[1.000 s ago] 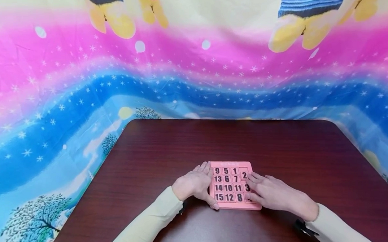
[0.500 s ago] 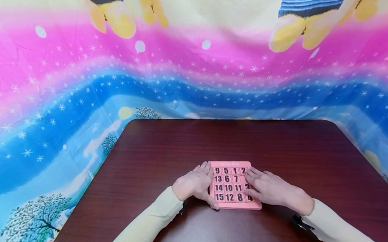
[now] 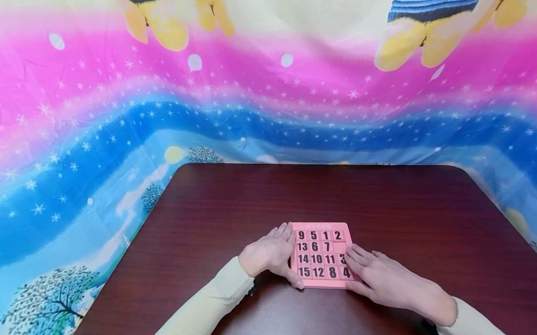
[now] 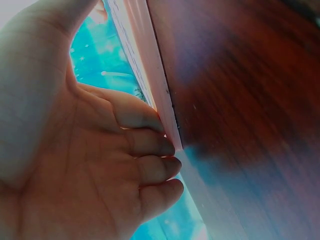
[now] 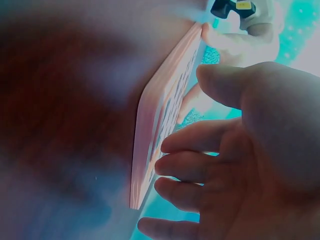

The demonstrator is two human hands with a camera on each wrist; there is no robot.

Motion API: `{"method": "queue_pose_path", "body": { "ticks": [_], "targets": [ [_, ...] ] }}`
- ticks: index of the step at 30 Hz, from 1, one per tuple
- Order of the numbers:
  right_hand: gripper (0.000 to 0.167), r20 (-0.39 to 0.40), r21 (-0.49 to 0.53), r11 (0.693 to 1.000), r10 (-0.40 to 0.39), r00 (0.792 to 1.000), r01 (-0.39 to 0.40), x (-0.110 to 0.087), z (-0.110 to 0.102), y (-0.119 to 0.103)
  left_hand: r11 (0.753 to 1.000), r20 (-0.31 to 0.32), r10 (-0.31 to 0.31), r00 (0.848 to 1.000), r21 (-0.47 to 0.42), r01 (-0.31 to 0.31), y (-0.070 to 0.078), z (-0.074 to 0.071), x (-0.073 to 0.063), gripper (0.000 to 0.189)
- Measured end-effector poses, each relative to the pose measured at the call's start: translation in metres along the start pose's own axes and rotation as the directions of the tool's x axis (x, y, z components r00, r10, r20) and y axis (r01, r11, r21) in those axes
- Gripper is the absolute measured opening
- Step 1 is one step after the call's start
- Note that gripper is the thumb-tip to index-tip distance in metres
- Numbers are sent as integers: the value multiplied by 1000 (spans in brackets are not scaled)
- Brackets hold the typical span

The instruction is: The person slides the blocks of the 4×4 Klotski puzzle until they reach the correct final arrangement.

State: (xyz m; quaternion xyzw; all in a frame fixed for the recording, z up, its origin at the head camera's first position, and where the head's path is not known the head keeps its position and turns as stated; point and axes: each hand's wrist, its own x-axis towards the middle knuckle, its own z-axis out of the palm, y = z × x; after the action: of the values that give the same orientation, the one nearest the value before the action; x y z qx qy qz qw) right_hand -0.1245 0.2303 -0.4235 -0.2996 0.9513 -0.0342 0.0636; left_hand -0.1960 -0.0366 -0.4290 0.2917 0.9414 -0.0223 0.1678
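Observation:
A pink number sliding puzzle (image 3: 323,285) lies flat on the table, its black-numbered tiles facing up. Tile 2 (image 3: 338,235) sits in the top right corner, above a vacant slot; tile 3 (image 3: 342,258) is below that slot, partly covered by fingers. My left hand (image 3: 270,255) rests along the puzzle's left side, fingers extended at the upper edge and thumb at the near corner. In the left wrist view, its fingertips meet the puzzle's side (image 4: 159,75). My right hand (image 3: 386,277) lies at the right rim with fingers extended, thumb by the near right corner.
The dark brown wooden table (image 3: 234,199) has rounded far corners. A colourful printed cloth (image 3: 257,108) hangs behind it and along both sides. Pale sleeves (image 3: 202,305) cover the forearms, and a black strap (image 3: 430,329) shows at the right wrist.
Tile 2 has slid away from me into the top corner, leaving a vacant slot below it. My right hand has then drawn back to the right and nearer, uncovering tile 4. My left hand stays put.

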Motion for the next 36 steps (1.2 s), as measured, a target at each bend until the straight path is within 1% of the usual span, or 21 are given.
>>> {"method": "queue_pose_path", "body": {
  "ticks": [6,14,22,30,36],
  "targets": [
    [64,-16,-20,1000,-21,1000,21,-4,3,-3,1000,-1,-5,1000,10,5,0,-2,1,133],
    [66,-35,-49,999,-21,999,19,-1,3,-1,1000,-6,-2,1000,7,2,-1,-2,1,134],
    [63,-7,-24,1000,-7,1000,6,7,1,4,1000,-4,4,1000,12,-4,0,-3,-1,134],
    [66,29,9,999,35,999,-35,18,1,10,1000,15,-5,1000,-4,5,1,-2,0,133],
    [66,37,32,998,49,998,-50,17,1,11,1000,9,1,1000,8,-1,1,0,0,134]
  ]
}}
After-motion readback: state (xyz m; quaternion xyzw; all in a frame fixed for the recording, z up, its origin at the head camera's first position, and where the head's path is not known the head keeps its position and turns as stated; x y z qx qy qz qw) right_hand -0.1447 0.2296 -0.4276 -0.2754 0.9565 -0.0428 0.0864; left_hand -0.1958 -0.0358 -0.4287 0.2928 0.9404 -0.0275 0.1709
